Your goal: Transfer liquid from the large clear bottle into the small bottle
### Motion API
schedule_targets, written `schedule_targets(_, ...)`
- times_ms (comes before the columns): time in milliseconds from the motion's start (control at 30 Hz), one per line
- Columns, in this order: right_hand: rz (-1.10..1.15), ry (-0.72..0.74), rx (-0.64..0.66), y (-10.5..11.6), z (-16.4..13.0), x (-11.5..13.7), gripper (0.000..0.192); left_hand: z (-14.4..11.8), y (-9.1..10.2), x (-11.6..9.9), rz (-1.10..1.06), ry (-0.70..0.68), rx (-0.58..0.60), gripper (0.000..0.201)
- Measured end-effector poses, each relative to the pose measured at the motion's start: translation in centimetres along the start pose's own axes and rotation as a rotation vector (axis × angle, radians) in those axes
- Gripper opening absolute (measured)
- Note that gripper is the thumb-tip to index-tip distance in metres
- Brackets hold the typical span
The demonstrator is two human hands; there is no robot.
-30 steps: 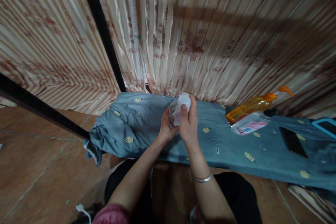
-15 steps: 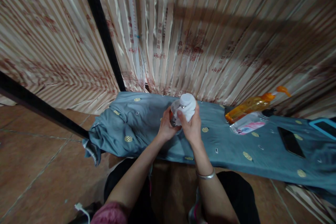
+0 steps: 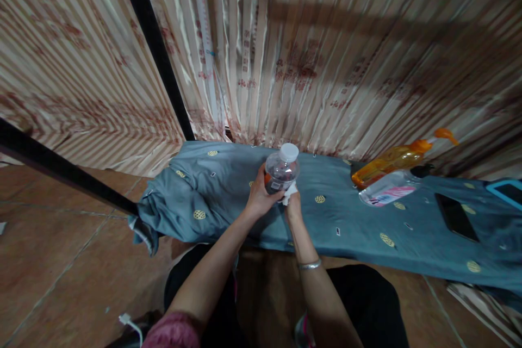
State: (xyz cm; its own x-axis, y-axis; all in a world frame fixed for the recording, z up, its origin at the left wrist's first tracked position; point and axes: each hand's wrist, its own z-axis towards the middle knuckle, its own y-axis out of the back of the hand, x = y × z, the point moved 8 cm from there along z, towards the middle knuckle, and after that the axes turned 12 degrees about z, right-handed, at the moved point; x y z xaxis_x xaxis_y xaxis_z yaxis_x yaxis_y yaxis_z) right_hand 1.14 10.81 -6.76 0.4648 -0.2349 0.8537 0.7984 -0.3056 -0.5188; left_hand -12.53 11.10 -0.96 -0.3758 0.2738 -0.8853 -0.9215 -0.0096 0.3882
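A clear plastic bottle (image 3: 281, 168) with a white cap stands tilted a little over the cloth-covered bench (image 3: 228, 190). My left hand (image 3: 261, 194) is wrapped round its left side, the thumb across the front. Against the lower right of the bottle, my right hand (image 3: 293, 207) presses a white tissue (image 3: 289, 193); its fingertips are partly hidden behind the tissue and bottle. Some orange shows on the bottle's left side by my left fingers.
To the right lie an amber pump bottle (image 3: 391, 163) with an orange top and a clear bottle (image 3: 387, 190) with a pink label. A black phone (image 3: 455, 216) and a blue-edged device (image 3: 505, 191) are farther right. Behind hangs a striped curtain (image 3: 302, 65); black poles (image 3: 155, 43) stand left.
My right hand has moved the tissue down from the bottle's upper right side to its lower right. The bottle's shoulder is now uncovered. My left hand keeps its hold.
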Motion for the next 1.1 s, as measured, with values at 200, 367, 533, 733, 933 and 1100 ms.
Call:
schedule_targets(200, 0.010, -0.076, -0.031, 0.1, -0.5, 0.0, 0.039, 0.2, 0.5, 0.2, -0.013, 0.008, -0.085, 0.094)
schedule_targets(367, -0.004, 0.079, 0.009, -2.6, -0.1, 5.6, 0.042, 0.3, 0.5, 0.8, -0.005, 0.069, -0.156, 0.090)
schedule_targets(533, -0.146, 0.224, 0.071, -5.2, -2.0, 10.4, 0.049, 0.0, -0.4, 0.5, -0.113, 0.068, -0.116, 0.094)
schedule_targets(733, -0.224, 0.303, 0.054, -6.0, -3.1, 11.2, 0.051, -0.3, -0.2, -0.2, -0.072, -0.009, -0.082, 0.087)
schedule_targets(933, -0.121, 0.159, -0.055, -3.3, -1.0, 6.2, 0.047, -0.4, 0.2, 0.2, 0.018, -0.079, -0.056, 0.098)
schedule_targets(1100, -0.089, -0.011, -0.103, -1.0, -1.1, 1.3, 0.039, -0.4, 0.3, 0.2, 0.031, -0.090, 0.048, 0.096)
